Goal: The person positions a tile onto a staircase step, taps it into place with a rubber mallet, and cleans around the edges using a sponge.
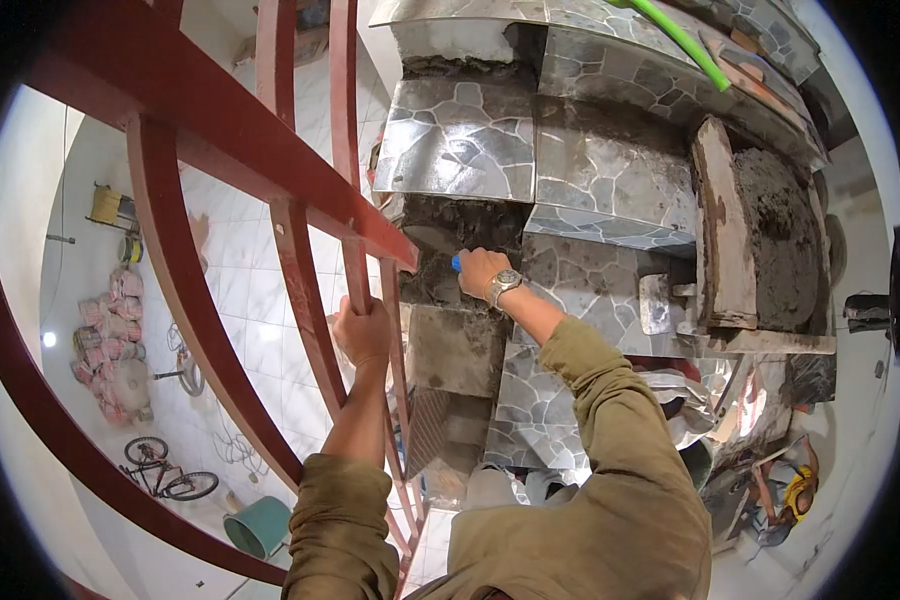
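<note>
Over the dark, untiled stretch of the stairs (468,214), the right hand (482,274) is closed around a blue-ended object (456,263), whose blue end points toward the railing; the rest of its long axis is hidden. The left hand (362,334), farther from that stretch, grips a red railing bar (355,272).

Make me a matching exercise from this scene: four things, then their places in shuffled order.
Things:
1. Green plastic bucket
2. Silver metal wristwatch
3. Wet grey mortar
4. Bare left hand

Places:
A. On the wrist of the bare right hand
B. Around an upright of the red railing
C. Inside the wooden-sided trough
D. Near the dark-wheeled bicycle

Pairs: 1-D, 2-A, 3-C, 4-B.
</note>
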### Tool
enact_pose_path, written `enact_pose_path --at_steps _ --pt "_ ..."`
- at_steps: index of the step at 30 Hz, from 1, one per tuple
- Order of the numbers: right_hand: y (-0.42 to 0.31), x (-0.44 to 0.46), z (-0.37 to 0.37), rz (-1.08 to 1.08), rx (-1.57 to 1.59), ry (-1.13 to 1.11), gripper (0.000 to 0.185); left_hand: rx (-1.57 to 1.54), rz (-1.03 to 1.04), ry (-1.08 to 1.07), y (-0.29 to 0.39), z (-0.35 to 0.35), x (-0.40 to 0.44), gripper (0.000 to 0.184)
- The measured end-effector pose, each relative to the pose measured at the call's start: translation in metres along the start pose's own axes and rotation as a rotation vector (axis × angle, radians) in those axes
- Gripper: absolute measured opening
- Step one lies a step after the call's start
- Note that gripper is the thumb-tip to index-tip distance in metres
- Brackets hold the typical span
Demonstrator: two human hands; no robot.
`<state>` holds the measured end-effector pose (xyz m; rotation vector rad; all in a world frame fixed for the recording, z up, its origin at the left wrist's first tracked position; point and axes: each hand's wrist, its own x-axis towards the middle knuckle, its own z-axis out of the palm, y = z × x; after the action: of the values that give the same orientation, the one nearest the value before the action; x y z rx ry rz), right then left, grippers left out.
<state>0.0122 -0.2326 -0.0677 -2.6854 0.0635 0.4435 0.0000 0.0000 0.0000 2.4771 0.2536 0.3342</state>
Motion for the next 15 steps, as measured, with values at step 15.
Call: enact_pose_path --at_steps 15 --pt "-0.019 0.016 -0.012 0.356 0.352 0.012 0.033 -0.002 0.077 0.07 0.0 -0.001 -0.004 0.014"
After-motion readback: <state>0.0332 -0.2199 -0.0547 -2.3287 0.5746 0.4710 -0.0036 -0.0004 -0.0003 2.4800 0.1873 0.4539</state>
